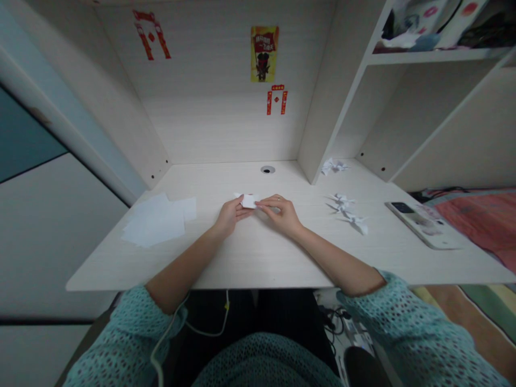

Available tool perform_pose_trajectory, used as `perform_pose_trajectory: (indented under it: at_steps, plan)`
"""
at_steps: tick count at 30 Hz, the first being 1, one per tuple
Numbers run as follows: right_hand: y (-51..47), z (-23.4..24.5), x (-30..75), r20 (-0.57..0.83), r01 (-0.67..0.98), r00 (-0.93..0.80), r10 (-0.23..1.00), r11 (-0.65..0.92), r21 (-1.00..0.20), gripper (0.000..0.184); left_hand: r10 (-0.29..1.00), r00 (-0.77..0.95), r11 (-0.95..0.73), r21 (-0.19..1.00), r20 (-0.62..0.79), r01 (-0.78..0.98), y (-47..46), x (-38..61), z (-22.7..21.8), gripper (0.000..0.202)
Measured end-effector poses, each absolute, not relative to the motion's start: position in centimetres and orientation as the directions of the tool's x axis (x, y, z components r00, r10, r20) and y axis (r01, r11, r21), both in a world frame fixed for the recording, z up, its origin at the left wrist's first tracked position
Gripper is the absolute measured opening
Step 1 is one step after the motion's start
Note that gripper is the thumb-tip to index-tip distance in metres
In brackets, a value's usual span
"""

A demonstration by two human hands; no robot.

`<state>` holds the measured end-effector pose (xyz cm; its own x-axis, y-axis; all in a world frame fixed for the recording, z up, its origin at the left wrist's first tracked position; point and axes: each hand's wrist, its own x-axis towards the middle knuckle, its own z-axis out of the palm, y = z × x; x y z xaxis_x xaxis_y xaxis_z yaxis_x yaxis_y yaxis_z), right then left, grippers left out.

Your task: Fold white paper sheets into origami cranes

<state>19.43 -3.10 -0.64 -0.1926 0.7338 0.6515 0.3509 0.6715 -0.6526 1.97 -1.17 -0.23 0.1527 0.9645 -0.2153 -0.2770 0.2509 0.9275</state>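
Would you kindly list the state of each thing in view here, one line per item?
folded paper: partly folded, pinched between both hands above the desk.
left hand: gripping the paper's left edge.
right hand: fingers on the paper's right edge.
paper sheets: flat, unfolded, loosely stacked at the left.
folded paper figures: finished, lying at the right.
crumpled paper: lying by the shelf divider.
phone: flat on the desk.

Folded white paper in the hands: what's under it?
Under the folded white paper shows only bare desk. The left hand and right hand pinch its edges, hiding its underside there.
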Motion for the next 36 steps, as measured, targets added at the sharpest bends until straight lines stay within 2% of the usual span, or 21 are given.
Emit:
perform_pose_trajectory:
  at_steps: [4, 8, 11, 23, 28, 32, 36]
  plan:
    - [-2.9, -0.8, 19.5, 0.618, 0.414, -0.130, 0.776, 0.608, -0.677, 0.017, 0.981, 0.116, 0.180, 0.961, -0.158, -0.211, -1.4, 2.2, 0.0, 0.037]
    - [-2.4, -1.3, 19.5, 0.477, 0.347, 0.030, 0.879, 0.438, -0.829, 0.030, 0.988, 0.148, 0.069, 0.984, -0.045, -0.165, -1.8, 2.6, 0.2, 0.042]
    - [-2.1, -1.6, 19.4, 0.408, 0.324, 0.077, 0.910, 0.364, -0.873, 0.035, 0.985, 0.175, 0.027, 0.985, 0.004, -0.171, -1.9, 2.8, 0.1, 0.045]
    - [-2.4, -1.5, 19.8, 0.506, 0.597, -0.069, 0.860, 0.442, -0.669, 0.020, 0.974, 0.223, -0.020, 0.992, 0.049, -0.128, -1.6, 2.9, -0.8, 0.043]
    - [-2.6, -1.2, 19.9, 0.511, 0.634, -0.042, 0.859, 0.418, -0.651, 0.020, 0.974, 0.211, -0.060, 0.994, 0.079, -0.095, -1.7, 3.2, -0.9, 0.037]
    - [-2.6, -1.1, 20.0, 0.555, 0.640, -0.001, 0.832, 0.427, -0.639, 0.021, 0.981, 0.193, -0.014, 0.997, 0.030, -0.081, -1.8, 3.3, -1.0, 0.037]
    - [-2.7, -1.1, 19.9, 0.636, 0.649, -0.019, 0.772, 0.493, -0.579, 0.024, 0.988, 0.152, 0.057, 0.990, -0.037, -0.128, -1.8, 3.1, -0.8, 0.034]
